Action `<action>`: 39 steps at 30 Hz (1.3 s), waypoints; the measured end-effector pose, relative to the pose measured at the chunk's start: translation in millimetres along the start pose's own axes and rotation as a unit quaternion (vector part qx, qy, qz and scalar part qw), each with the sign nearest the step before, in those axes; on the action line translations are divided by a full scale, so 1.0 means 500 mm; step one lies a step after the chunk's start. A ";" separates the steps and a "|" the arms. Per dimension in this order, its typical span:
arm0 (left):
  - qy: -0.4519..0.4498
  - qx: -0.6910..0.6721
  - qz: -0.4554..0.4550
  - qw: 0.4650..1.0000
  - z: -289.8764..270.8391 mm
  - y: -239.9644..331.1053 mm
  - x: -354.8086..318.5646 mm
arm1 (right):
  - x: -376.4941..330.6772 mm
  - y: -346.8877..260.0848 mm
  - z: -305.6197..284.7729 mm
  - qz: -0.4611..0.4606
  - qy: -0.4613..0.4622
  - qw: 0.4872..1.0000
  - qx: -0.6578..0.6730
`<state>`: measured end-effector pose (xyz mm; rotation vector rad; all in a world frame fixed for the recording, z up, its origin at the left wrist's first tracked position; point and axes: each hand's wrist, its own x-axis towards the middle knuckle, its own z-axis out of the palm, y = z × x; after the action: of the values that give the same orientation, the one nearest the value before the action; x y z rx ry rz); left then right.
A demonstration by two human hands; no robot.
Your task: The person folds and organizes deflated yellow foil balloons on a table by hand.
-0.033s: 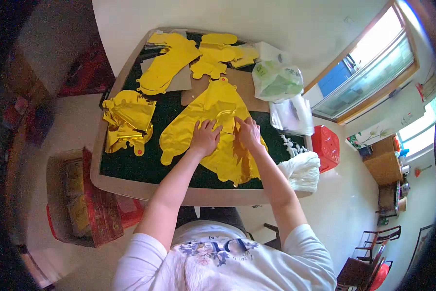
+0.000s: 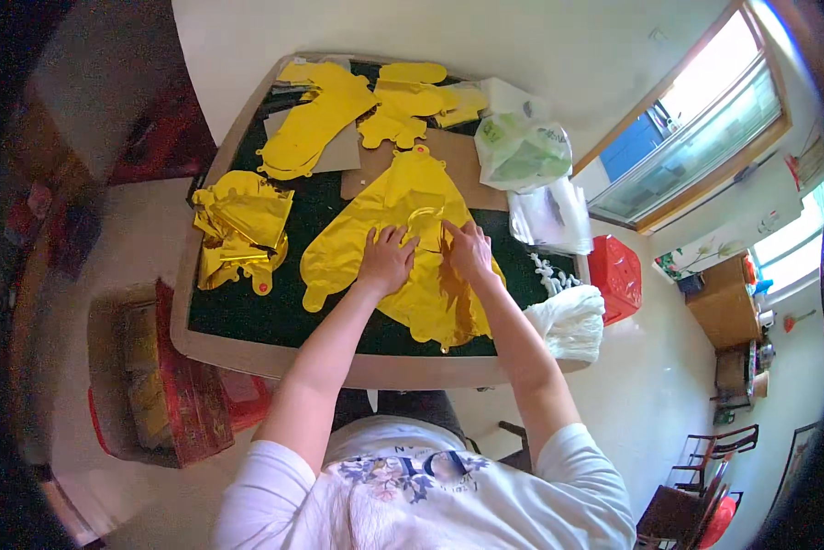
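Note:
A large flat gold foil balloon (image 2: 384, 211) lies uninflated across the middle of the green tabletop, wrinkled, with rounded lobes along its edges. My left hand (image 2: 387, 260) rests on its centre, fingers stretched out and slightly spread. To the right of it, my right hand (image 2: 470, 250) presses on the same foil with its fingers extended, beside a crease and a darker shiny fold. Both palms face down, so what lies beneath them is hidden. A folded pile of gold foil balloons (image 2: 244, 225) sits left of my left hand.
More flat gold foil balloons (image 2: 315, 119) lie at the far side, partly over cardboard (image 2: 467, 160). Along the right stand a white-green plastic bag (image 2: 525, 156), clear plastic sleeves (image 2: 551, 218) and a white bundle (image 2: 572, 323). A red stool (image 2: 615, 280) and an open box (image 2: 137, 376) flank the table.

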<state>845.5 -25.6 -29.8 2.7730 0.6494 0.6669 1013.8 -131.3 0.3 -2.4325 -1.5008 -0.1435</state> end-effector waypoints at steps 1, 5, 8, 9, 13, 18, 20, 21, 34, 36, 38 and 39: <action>-0.002 -0.001 0.003 1.000 -0.002 0.002 0.002 | -0.004 0.005 0.001 0.004 0.000 1.000 0.000; -0.005 -0.010 0.006 1.000 -0.007 0.006 0.005 | -0.002 0.020 0.011 -0.017 0.007 1.000 -0.013; -0.002 -0.010 0.005 1.000 -0.008 0.006 0.003 | -0.006 0.018 -0.001 -0.018 0.007 1.000 0.000; 0.001 -0.007 0.005 1.000 -0.007 0.006 0.002 | -0.010 0.014 -0.008 -0.012 0.002 1.000 0.003; -0.002 -0.011 0.002 1.000 -0.007 0.008 0.003 | -0.036 0.053 -0.027 0.026 0.013 0.999 0.036; 0.002 -0.010 0.008 1.000 -0.004 0.005 0.003 | -0.140 0.084 -0.076 0.120 -0.068 0.988 0.065; 0.000 -0.007 0.006 1.000 -0.005 0.004 0.004 | -0.159 0.075 -0.100 0.131 -0.100 0.984 0.068; 0.001 -0.001 0.003 1.000 -0.005 0.003 0.002 | -0.168 0.076 -0.105 0.137 -0.129 0.980 0.070; 0.020 0.009 0.028 0.999 -0.001 0.001 0.001 | -0.194 0.011 -0.126 0.166 -0.035 0.717 0.676; 0.004 0.014 0.013 1.000 0.002 0.004 0.006 | -0.230 0.038 -0.039 0.038 0.049 0.952 0.299; 0.012 0.016 0.023 1.000 0.006 0.001 0.005 | -0.241 0.011 -0.032 -0.021 0.105 0.986 0.124; 0.022 0.016 0.033 0.999 0.008 -0.001 0.007 | -0.242 0.007 -0.020 -0.025 0.116 0.987 0.106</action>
<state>849.9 -24.1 -32.0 2.8283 0.5831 0.7381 962.2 -239.7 -18.4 -2.1323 -1.3969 -0.2545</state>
